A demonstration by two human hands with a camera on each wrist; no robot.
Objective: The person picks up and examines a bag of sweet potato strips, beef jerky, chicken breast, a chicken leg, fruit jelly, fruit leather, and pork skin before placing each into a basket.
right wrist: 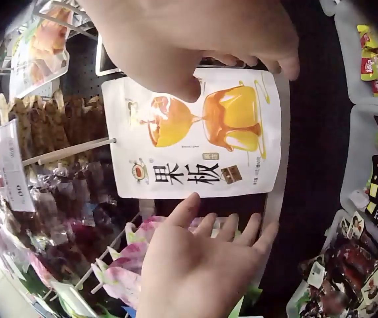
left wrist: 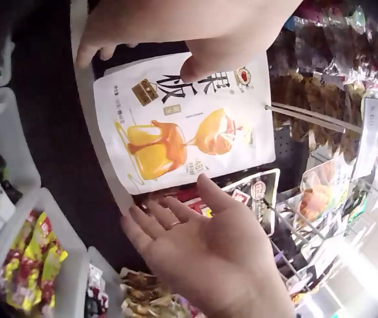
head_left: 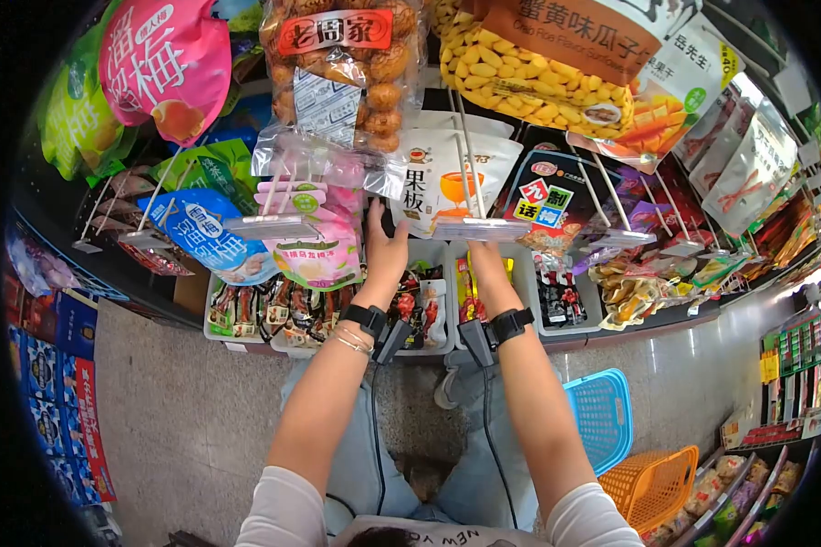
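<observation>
A white snack bag (head_left: 438, 173) printed with orange fruit and black characters hangs on a peg hook between my two hands. My left hand (head_left: 383, 248) reaches up at its lower left with straight fingers. In the left wrist view the left hand (left wrist: 169, 26) has its thumb tip on the bag (left wrist: 182, 126). My right hand (head_left: 483, 269) is half hidden behind a price-tag rail (head_left: 479, 228). The right wrist view shows the right hand (right wrist: 189, 40) with its thumb on the bag (right wrist: 195, 132) and its fingers past the bag's edge. Neither hand grips it.
Pink bags (head_left: 315, 246) hang left of the white bag and a dark bag (head_left: 547, 196) right of it. White bins (head_left: 429, 345) of small packets stand below. Large bags (head_left: 538, 73) hang overhead. A blue basket (head_left: 602, 415) and an orange basket (head_left: 652, 483) sit on the floor at right.
</observation>
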